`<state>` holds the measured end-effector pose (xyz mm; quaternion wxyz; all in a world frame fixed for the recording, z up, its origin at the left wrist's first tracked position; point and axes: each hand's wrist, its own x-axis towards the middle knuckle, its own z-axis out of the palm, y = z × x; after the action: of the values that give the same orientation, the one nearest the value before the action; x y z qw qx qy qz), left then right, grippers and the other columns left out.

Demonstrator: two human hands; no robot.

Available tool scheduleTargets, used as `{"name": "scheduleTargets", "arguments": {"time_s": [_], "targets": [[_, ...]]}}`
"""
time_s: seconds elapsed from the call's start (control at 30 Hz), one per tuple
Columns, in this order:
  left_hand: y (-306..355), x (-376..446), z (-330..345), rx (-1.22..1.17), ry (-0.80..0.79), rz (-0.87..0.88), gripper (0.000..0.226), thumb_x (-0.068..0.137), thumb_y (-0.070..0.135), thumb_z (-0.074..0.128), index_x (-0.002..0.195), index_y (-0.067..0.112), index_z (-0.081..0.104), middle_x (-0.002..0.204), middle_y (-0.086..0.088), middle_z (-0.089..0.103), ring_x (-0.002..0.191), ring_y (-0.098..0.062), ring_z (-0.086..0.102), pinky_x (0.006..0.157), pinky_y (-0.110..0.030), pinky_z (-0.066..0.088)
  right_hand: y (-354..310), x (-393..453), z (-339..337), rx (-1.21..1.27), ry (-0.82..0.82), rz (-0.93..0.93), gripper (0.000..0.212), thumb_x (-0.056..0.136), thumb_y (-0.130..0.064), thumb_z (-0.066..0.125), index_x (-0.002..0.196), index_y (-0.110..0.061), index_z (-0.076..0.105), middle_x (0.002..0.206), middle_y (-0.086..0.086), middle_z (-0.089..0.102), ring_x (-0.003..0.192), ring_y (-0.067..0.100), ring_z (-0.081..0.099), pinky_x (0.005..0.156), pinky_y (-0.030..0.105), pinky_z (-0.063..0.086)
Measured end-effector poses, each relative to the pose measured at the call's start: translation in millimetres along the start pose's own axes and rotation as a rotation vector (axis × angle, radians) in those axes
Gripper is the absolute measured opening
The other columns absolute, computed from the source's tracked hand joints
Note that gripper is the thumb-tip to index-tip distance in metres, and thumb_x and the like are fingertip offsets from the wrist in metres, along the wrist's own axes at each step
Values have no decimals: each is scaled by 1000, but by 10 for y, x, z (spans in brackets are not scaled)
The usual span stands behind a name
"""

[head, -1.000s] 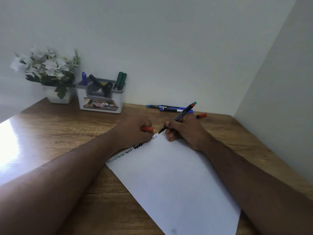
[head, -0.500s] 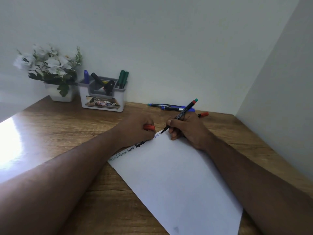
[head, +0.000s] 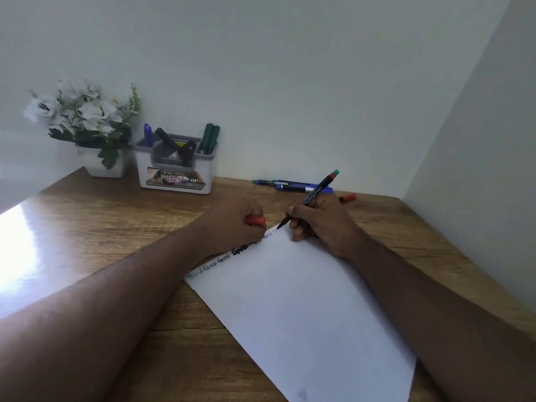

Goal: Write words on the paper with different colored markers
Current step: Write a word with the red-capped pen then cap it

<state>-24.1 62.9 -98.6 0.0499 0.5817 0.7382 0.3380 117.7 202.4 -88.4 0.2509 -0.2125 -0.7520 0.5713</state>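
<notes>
A white sheet of paper (head: 304, 309) lies at an angle on the wooden desk (head: 116, 227), with a line of handwritten words along its top edge. My right hand (head: 316, 224) grips a black marker (head: 311, 195) with a green and red end, its tip touching the paper's top corner. My left hand (head: 235, 224) rests on the paper's top edge, fingers curled round a red marker cap (head: 255, 220).
A white organiser (head: 175, 166) with blue, black and green markers stands at the back, beside a pot of white flowers (head: 87, 123). Several markers (head: 290, 185) lie by the back wall, plus a red one (head: 348, 197). A wall closes the right side.
The marker tip has crept a little further along the line of writing. The camera view has shifted slightly. Both hands keep their holds.
</notes>
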Motion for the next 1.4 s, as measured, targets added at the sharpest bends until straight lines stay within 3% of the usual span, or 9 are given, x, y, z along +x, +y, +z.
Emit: {"name": "scheduleTargets", "arguments": {"time_s": [0.17, 0.47, 0.67, 0.83, 1.13, 1.4], "targets": [[6, -5, -5, 13, 0, 2, 9, 77, 12, 67, 75, 3, 66, 75, -10, 66, 70, -23, 61, 62, -38, 49, -14, -7, 2, -1, -5, 16, 20, 89, -1, 59, 70, -2, 65, 54, 8, 63, 40, 14, 57, 47, 29, 56], [34, -2, -14, 29, -7, 13, 11, 79, 11, 66, 79, 0, 67, 79, -12, 68, 74, -23, 63, 65, -39, 49, -14, 1, 3, -3, 24, 18, 21, 90, -2, 59, 69, -2, 64, 54, 9, 63, 40, 15, 57, 48, 31, 56], [28, -10, -18, 18, -7, 13, 10, 79, 11, 66, 78, 2, 67, 78, -11, 68, 73, -22, 63, 65, -38, 50, -4, 0, 7, -17, 29, 9, 19, 90, -4, 60, 72, -1, 65, 56, 10, 63, 42, 15, 58, 49, 31, 57], [41, -13, -5, -11, -7, -5, 9, 77, 8, 65, 75, -1, 64, 75, -15, 66, 62, -19, 57, 56, -32, 44, 4, 8, 4, 3, 27, 17, 22, 90, -3, 60, 68, -2, 64, 54, 10, 63, 41, 15, 57, 49, 32, 57], [10, -5, -5, -13, -11, 3, 10, 78, 11, 66, 78, 1, 67, 80, -13, 69, 74, -25, 64, 66, -42, 53, 21, 18, -6, 9, 53, 16, 22, 90, -2, 59, 68, -1, 64, 54, 11, 62, 40, 16, 57, 52, 35, 58], [5, 1, 2, -18, -7, 15, 11, 78, 10, 66, 79, -2, 66, 79, -14, 68, 73, -25, 63, 63, -37, 48, 31, 44, 0, -10, 63, 17, 21, 90, -5, 61, 70, 0, 64, 56, 11, 63, 41, 15, 57, 54, 37, 59]]}}
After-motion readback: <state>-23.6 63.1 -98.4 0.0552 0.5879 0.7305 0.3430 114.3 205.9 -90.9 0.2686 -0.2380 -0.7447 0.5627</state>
